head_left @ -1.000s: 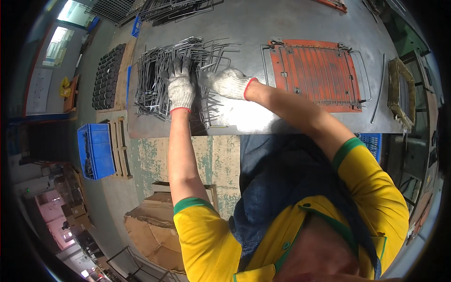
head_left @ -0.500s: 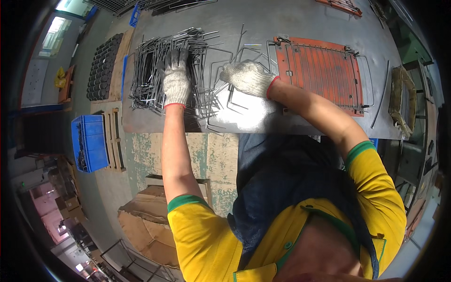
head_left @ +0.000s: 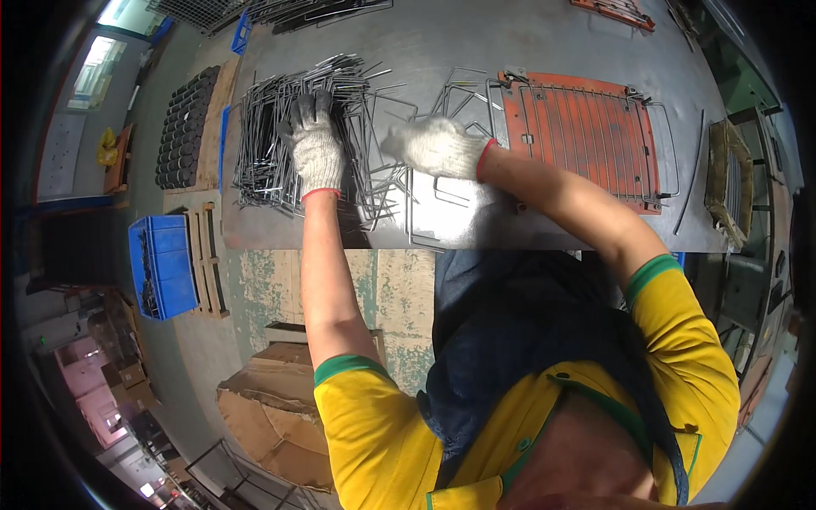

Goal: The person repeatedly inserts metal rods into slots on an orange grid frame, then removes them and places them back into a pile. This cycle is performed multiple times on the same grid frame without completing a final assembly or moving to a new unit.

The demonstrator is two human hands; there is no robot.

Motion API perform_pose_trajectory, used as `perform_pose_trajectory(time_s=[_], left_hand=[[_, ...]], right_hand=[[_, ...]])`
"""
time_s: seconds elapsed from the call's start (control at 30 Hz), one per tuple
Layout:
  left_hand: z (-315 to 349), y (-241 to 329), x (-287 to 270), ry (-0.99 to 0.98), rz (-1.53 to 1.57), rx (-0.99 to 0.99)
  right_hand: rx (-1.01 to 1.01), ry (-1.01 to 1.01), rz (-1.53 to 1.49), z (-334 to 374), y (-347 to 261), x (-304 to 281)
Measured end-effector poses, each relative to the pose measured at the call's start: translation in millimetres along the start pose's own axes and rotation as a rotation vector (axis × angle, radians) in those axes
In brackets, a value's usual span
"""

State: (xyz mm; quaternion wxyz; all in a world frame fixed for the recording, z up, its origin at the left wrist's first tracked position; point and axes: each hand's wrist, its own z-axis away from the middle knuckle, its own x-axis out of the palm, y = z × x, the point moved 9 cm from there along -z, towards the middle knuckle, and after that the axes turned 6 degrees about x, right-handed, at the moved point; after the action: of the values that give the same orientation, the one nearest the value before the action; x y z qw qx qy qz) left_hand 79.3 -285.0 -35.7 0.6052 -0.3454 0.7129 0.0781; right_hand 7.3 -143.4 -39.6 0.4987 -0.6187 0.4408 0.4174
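My left hand [head_left: 314, 140], in a white knit glove with dark fingertips, lies on a tangled heap of bent metal wire rods [head_left: 263, 144]. Its fingers are stretched out, palm down, closed around nothing that shows. My right hand [head_left: 438, 146], gloved the same way, hovers over the table between that heap and a red slotted fixture plate [head_left: 586, 140]; motion smears its fingers. Several loose bent wires [head_left: 422, 236] lie under and around it. Thin rods run across the red plate, and a bent wire frame [head_left: 671, 161] sticks out at its right side.
The grey metal table [head_left: 476, 42] carries more wire pieces [head_left: 314, 13] at the far left and another red fixture [head_left: 616, 13] at the far right. A wooden-framed tray [head_left: 729, 183] stands at the right edge. Left on the floor are a blue bin [head_left: 166, 263] and a cardboard box [head_left: 272, 416].
My right hand has shifted slightly left toward the heap. Loose wires near it now lie differently, some closer to the red plate. My left hand stays on the heap.
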Motion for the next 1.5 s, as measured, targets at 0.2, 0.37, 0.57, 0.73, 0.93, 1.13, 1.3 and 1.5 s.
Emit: perform_pose_trajectory(time_s=[0.2,0.37,0.57,0.73,0.93,1.13,1.3,1.5], left_hand=[[1.4,-1.1,-5.6,0.141,0.129,-0.02],[1.5,-7.7,-6.7,-0.076,0.173,-0.134],[-4.2,-3.6,-13.0,-0.043,0.17,-0.201],[0.9,-14.2,0.7,-0.022,0.165,-0.227],[-0.6,-15.0,-10.9,0.115,0.357,-0.136],[-4.9,0.3,-17.1,0.0,0.237,-0.089],[-5.1,0.4,-9.3,0.012,0.094,-0.143],[-2.4,-1.6,-18.8,0.158,0.182,-0.145]], right_hand=[[0.328,0.222,0.014,-38.6,60.9,-30.2],[0.442,-0.073,0.066,-64.7,64.3,0.9],[0.468,-0.262,-0.461,-68.2,107.6,15.9],[0.745,-0.162,-1.79,-28.4,22.8,16.0],[0.869,-0.136,-2.142,-52.2,-7.6,64.6],[0.959,0.185,-2.321,-37.1,-10.1,43.3],[0.937,0.217,-2.065,-10.4,-7.6,32.8],[0.689,0.286,-1.648,18.3,8.3,-9.2]])
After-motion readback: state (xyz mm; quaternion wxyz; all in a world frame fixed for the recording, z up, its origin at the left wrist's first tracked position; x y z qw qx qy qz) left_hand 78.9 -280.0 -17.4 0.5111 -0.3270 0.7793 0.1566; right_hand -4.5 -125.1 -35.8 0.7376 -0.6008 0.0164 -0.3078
